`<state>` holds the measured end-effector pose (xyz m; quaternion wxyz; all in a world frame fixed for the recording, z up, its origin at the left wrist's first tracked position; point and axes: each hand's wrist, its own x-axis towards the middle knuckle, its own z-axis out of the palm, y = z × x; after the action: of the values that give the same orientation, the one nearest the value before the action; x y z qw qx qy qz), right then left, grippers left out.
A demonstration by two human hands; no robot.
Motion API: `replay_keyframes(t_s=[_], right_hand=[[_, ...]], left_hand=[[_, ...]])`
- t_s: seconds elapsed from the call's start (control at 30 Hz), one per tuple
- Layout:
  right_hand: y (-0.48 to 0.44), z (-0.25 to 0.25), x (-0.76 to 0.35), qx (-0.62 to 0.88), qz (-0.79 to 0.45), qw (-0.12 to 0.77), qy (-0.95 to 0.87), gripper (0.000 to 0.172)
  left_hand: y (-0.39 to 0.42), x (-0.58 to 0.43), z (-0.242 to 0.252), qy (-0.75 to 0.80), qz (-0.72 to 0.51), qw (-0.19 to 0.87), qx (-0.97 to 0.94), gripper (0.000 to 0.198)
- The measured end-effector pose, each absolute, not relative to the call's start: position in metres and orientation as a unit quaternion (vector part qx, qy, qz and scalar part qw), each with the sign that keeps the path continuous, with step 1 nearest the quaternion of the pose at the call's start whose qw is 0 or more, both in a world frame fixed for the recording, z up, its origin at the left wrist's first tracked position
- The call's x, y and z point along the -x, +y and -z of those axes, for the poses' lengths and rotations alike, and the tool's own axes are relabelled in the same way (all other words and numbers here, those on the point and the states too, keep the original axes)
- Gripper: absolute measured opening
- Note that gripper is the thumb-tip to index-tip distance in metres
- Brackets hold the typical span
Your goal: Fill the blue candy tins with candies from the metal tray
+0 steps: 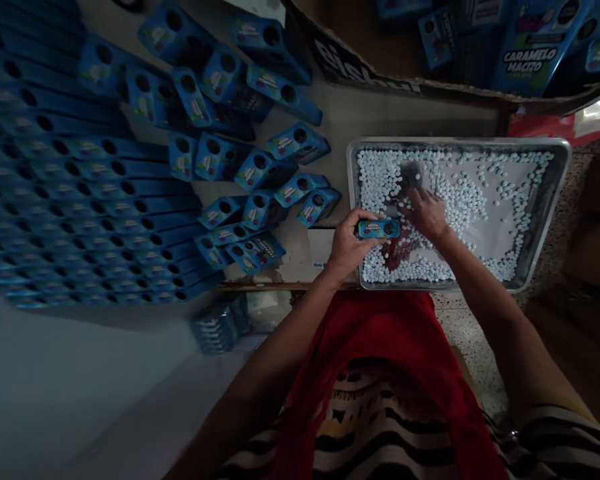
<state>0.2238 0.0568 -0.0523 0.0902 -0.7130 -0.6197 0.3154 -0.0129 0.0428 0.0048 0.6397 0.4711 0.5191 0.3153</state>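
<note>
My left hand point(347, 245) is closed around a small blue candy box point(379, 229) marked "Caramelo Macizo", held over the near left part of a metal tray point(545, 227). Small round pale candies point(463, 193) lie spread across that tray, thickest at the left side. Just right of the box, my right hand point(427, 210) reaches down among the candies with its fingers bent. Its fingertips are dark and blurred against the tray, so whether they hold any candies is unclear.
Several rows of blue boxes point(80, 207) stand packed at the left. More blue boxes point(260, 167) stand loosely between them and the tray. An open cardboard box point(370, 77) with blue packages sits behind the tray. Below the table edge lies a wrapped stack of blue packs point(217, 327).
</note>
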Motion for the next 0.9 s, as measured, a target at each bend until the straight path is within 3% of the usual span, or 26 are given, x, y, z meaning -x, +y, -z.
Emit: replay_keyframes(t_s=[0.13,0.23,0.33,0.63,0.9], right_hand=[[0.029,0.027,-0.226,0.747,-0.477,0.323,-0.332,0.043],[0.02,-0.008,-0.219,0.62,-0.596,0.468,-0.205,0.04],[0.02,-0.043,-0.201,0.5,-0.636,0.577,-0.113,0.034],[0.019,-0.051,-0.163,0.533,-0.519,0.63,-0.222,0.042],[0.025,-0.03,-0.182,0.54,-0.508,0.665,-0.091,0.055]], left_hand=[[0.04,0.011,-0.002,0.552,-0.276,0.606,-0.503,0.042],[0.04,0.006,-0.004,0.568,-0.262,0.561,-0.542,0.04],[0.04,0.001,-0.009,0.562,-0.247,0.535,-0.581,0.038],[0.035,-0.016,-0.024,0.572,-0.23,0.49,-0.616,0.041],[0.031,-0.024,-0.022,0.579,-0.238,0.451,-0.636,0.038]])
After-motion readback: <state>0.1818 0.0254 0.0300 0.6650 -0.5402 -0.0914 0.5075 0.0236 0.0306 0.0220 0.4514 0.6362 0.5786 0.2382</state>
